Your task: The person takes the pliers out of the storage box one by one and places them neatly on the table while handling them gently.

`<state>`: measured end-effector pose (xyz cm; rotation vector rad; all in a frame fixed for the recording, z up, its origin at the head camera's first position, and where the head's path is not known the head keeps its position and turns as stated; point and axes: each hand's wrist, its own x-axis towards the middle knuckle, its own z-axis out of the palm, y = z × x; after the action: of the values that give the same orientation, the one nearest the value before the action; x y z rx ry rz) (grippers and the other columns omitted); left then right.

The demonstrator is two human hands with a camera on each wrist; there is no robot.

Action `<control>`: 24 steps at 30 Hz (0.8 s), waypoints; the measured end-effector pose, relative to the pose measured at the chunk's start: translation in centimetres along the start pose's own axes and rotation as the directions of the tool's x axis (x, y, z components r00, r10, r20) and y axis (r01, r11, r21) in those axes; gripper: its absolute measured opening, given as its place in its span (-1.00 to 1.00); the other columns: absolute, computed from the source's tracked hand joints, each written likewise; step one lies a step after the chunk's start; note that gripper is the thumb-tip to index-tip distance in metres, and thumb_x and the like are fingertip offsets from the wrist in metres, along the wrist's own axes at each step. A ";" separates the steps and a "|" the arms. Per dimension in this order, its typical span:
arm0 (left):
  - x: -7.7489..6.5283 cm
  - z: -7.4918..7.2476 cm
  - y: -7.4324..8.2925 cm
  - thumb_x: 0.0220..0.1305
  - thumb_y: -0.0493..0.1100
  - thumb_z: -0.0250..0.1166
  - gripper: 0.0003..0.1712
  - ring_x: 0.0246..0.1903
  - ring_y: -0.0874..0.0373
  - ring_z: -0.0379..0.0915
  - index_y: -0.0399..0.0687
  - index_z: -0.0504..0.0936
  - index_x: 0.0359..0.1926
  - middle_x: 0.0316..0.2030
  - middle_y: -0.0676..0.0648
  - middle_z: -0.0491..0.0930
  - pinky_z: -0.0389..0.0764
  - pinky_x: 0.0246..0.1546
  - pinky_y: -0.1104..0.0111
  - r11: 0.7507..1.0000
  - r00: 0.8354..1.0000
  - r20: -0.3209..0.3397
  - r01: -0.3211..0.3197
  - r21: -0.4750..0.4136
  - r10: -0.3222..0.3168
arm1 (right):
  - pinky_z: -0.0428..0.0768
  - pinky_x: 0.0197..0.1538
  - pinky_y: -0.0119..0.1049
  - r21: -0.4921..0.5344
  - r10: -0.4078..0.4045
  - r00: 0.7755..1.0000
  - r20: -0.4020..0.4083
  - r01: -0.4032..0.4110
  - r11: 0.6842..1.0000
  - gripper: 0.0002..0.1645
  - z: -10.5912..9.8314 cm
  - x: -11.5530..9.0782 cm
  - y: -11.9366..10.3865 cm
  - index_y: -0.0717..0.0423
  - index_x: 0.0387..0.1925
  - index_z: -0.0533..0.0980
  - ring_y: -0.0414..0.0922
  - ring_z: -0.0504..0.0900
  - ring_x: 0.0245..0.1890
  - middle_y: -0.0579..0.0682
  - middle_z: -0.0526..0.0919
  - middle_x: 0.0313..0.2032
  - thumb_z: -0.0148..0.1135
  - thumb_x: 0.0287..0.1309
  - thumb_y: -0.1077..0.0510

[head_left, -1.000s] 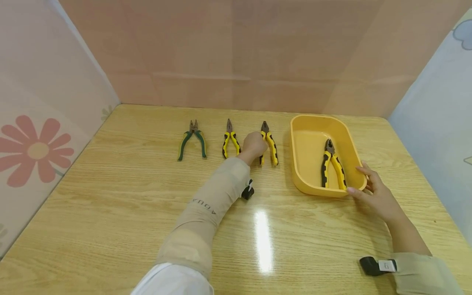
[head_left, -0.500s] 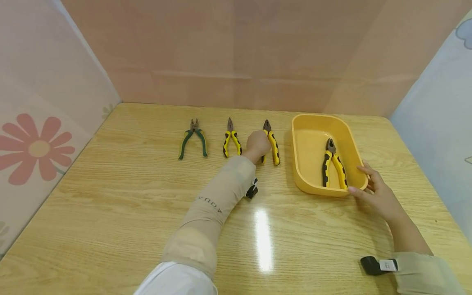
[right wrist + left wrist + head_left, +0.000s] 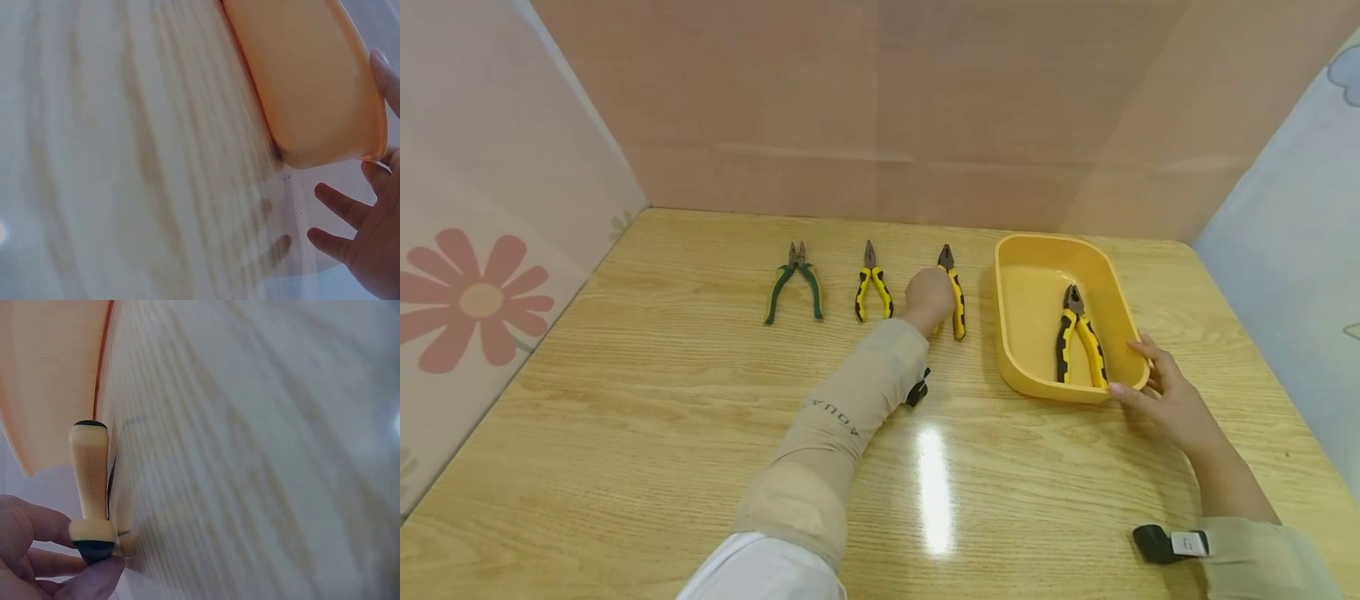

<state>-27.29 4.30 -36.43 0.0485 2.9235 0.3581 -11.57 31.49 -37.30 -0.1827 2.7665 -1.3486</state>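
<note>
My left hand [image 3: 929,293] grips the yellow-and-black pliers [image 3: 958,310] lying left of the yellow tray, covering much of one handle. In the left wrist view, thumb and fingers pinch a handle of these pliers [image 3: 91,472] close to the wooden surface. The yellow tray [image 3: 1051,388] has its near right corner held by my right hand [image 3: 1172,404], thumb on the near rim and a fingertip over the right side. The right wrist view shows two other fingers spread away from the tray wall [image 3: 312,81]. Inside the tray lies another pair of yellow-and-black pliers [image 3: 1063,333].
Further left on the wooden table [image 3: 647,375] lie yellow-and-black long-nose pliers [image 3: 869,258] and green-handled pliers [image 3: 813,287], tips pointing away from me. A pinkish panel [image 3: 880,108] stands behind the table, with patterned panels on both sides.
My left hand has shifted slightly right on the pliers, whose handles now stand closer together. The right hand and the tray stay about where they were.
</note>
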 end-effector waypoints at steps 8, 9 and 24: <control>-0.3 0.1 -0.2 0.28 -0.15 -0.07 -0.72 -0.21 0.20 0.43 -0.06 0.54 -0.12 -0.18 0.00 0.51 0.50 -0.37 0.41 0.999 1.000 0.016 -0.016 0.048 0.016 | -0.06 0.09 0.17 0.010 -0.011 1.000 -0.004 0.011 1.000 -0.20 0.1 0.0 0.0 0.12 0.29 -0.13 0.45 -0.08 0.08 -0.06 -0.37 0.31 0.06 0.12 0.21; -0.4 0.1 -0.2 0.28 -0.15 -0.08 -0.71 -0.21 0.20 0.43 -0.07 0.53 -0.12 -0.17 0.00 0.50 0.50 -0.37 0.41 0.999 1.000 0.020 -0.017 0.046 0.016 | -0.04 0.15 0.05 0.010 -0.013 1.000 -0.004 0.013 1.000 -0.20 0.0 0.0 0.0 0.12 0.29 -0.13 0.45 -0.08 0.08 -0.06 -0.37 0.31 0.06 0.12 0.22; -0.8 -0.1 -1.0 0.23 -0.15 -0.04 -0.73 -0.40 0.19 0.45 -0.11 0.55 -0.20 -0.28 -0.04 0.53 0.48 -0.55 0.42 0.994 0.999 -0.003 -0.035 -0.105 0.035 | -0.07 0.08 0.18 -0.003 -0.005 1.000 -0.007 0.005 1.000 -0.19 0.0 0.0 0.1 0.16 0.29 -0.15 0.45 -0.08 0.09 -0.05 -0.38 0.30 0.06 0.13 0.20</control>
<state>-26.56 3.22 -36.42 0.0839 2.9025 0.5166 -11.62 31.56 -37.34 -0.1864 2.7757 -1.3488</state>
